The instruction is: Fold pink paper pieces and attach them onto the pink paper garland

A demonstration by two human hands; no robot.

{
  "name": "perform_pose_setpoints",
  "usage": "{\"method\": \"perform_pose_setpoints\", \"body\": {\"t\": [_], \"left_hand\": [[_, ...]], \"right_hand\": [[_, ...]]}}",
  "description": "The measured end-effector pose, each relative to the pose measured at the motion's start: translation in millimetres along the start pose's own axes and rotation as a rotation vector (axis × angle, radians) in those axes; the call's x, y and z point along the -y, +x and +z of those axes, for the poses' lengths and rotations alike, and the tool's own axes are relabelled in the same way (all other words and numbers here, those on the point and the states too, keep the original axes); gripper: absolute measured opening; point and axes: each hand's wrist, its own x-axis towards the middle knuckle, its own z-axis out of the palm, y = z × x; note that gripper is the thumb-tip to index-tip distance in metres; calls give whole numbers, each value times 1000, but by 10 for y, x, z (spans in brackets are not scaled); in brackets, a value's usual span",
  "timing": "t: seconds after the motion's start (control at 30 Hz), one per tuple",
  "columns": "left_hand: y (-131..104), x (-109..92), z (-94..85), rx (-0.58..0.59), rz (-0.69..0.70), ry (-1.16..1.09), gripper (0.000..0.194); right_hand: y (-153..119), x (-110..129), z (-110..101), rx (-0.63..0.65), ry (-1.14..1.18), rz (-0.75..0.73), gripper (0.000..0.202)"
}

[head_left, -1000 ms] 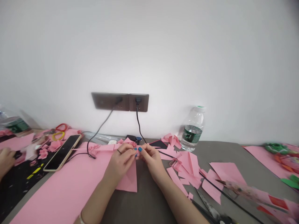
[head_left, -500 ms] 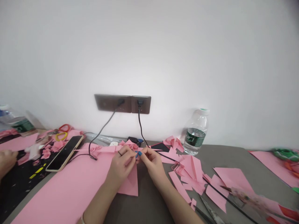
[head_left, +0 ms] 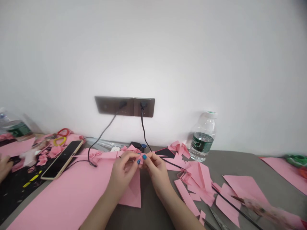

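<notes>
Fingertip work in hand: left hand (head_left: pixel 122 171) and right hand (head_left: pixel 157 169) both pinch small pink paper (head_left: pixel 141 158), grips closed on it, over worktop (head_left: pixel 150 204) near pink sheet (head_left: pixel 72 191). Next move likely calls for light, steady pressure.

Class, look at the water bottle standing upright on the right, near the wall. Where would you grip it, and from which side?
Probably best around the green label, below the tapering shoulder of the bottle, coming from the front right. It stands upright, with the wall behind and folded pink paper at its left.
</notes>
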Motion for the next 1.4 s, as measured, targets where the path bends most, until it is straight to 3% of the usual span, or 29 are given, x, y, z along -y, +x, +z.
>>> {"method": "perform_pose_setpoints", "body": {"t": [0.2,0.53,0.97,1.17,1.4], "left_hand": [[6,8,41,-72,-170,-173,10],[-22,16,34,-93,-29,-75,11],[-8,-56,38,-64,-280,-370,6],[19,-47,38,-86,-315,-457,10],[4,-49,23,-42,-278,-351,10]], "right_hand": [[-13,-13,5,-19,48,42,25],[8,-63,-34,-4,29,49,25],[-3,18,-24,-17,-62,-37,25],[-25,35,-3,14,-80,-77,21],[-13,5,-9,10,-93,-108,18]]}}
